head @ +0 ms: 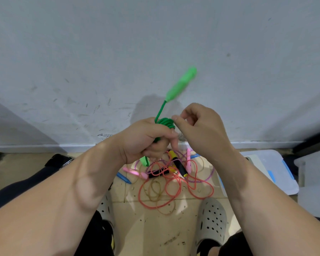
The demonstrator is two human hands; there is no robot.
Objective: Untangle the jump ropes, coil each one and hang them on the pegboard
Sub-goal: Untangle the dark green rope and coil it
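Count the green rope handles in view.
2. One green handle, blurred, stands above the right hand against the wall; the other pokes out below the left hand, partly hidden.

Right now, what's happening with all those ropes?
A person is coiling a green jump rope. The left hand grips the coil, and the right hand is curled beside it; whether it pinches the rope is unclear. One green handle is blurred in the air. The other ropes lie tangled on the floor below.
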